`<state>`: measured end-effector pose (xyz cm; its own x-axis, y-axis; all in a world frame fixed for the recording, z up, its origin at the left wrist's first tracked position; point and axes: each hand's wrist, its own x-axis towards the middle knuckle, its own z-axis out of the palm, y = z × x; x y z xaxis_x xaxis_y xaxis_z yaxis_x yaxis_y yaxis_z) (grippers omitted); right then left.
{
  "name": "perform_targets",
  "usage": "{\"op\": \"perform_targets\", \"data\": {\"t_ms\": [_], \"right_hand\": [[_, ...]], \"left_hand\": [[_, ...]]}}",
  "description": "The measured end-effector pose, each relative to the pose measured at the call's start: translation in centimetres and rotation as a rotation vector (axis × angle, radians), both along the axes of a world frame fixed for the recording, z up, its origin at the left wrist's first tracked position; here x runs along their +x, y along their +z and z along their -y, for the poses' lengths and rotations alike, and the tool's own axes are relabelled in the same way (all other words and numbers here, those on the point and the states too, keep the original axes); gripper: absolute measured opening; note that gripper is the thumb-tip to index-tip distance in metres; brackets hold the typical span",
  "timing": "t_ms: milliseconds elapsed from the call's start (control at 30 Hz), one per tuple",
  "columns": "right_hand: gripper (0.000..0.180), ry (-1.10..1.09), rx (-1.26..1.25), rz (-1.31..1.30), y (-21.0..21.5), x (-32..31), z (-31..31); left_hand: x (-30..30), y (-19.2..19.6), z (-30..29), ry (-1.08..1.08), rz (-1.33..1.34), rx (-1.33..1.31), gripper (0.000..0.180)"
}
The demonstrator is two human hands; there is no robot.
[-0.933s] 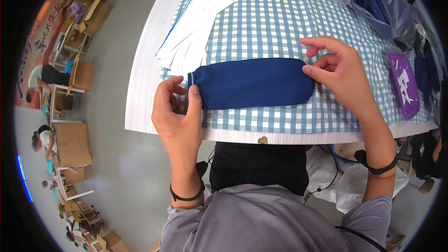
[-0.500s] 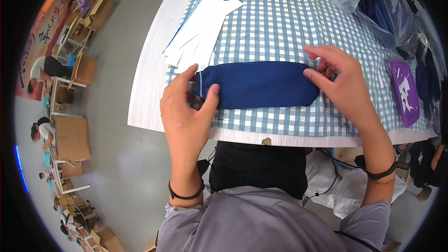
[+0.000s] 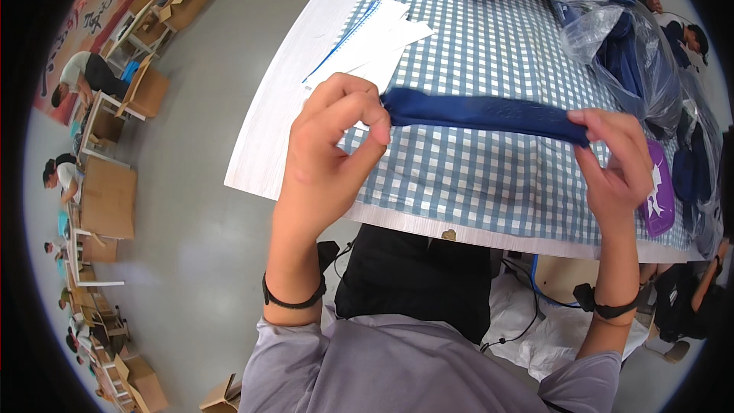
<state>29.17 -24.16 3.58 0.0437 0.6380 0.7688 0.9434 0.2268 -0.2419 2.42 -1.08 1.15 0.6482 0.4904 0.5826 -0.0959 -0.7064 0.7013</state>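
A flat navy blue cloth piece (image 3: pixel 482 112) is stretched between my two hands, above the near part of the table. It now looks like a narrow band, folded or seen edge-on. My left hand (image 3: pixel 330 138) pinches its left end between thumb and fingers. At the other end, my right hand (image 3: pixel 615 157) grips the corner with thumb and fingertips. White paper strips (image 3: pixel 367 46), one with a blue edge, lie on the table beyond my left hand.
A blue-and-white checked cloth (image 3: pixel 474 176) covers the table. Clear plastic bags with navy fabric (image 3: pixel 619 53) lie at the far right. A purple packet (image 3: pixel 659 203) sits beside my right hand. Cardboard boxes (image 3: pixel 108 197) and people at work line the left.
The cloth piece lay flat and wide on the table with my fingers spread at its ends. Both hands now hold it lifted and pulled into a narrow band. The view has shifted slightly.
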Motion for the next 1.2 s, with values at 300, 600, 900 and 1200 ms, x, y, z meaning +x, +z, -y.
{"op": "perform_targets", "data": {"t_ms": [300, 600, 900, 1200], "right_hand": [[0.054, -0.057, -0.718, -0.196, 1.9, -0.6, 3.9], [0.047, -0.221, -0.524, -0.391, -2.1, 0.1, -1.7], [0.055, -0.284, -0.479, -0.577, -3.9, 0.9, -1.1], [0.057, -0.242, -0.527, -0.613, -3.2, -0.3, -0.9]], "left_hand": [[-1.6, -0.3, 2.0, -0.105, -0.309, 0.154, 0.029], [1.6, -1.8, 3.7, 0.298, -0.351, -0.116, 0.025], [1.1, -1.8, 4.7, 0.258, -0.087, -0.335, 0.029], [0.9, -2.0, 4.5, 0.246, -0.159, -0.480, 0.025]]}}
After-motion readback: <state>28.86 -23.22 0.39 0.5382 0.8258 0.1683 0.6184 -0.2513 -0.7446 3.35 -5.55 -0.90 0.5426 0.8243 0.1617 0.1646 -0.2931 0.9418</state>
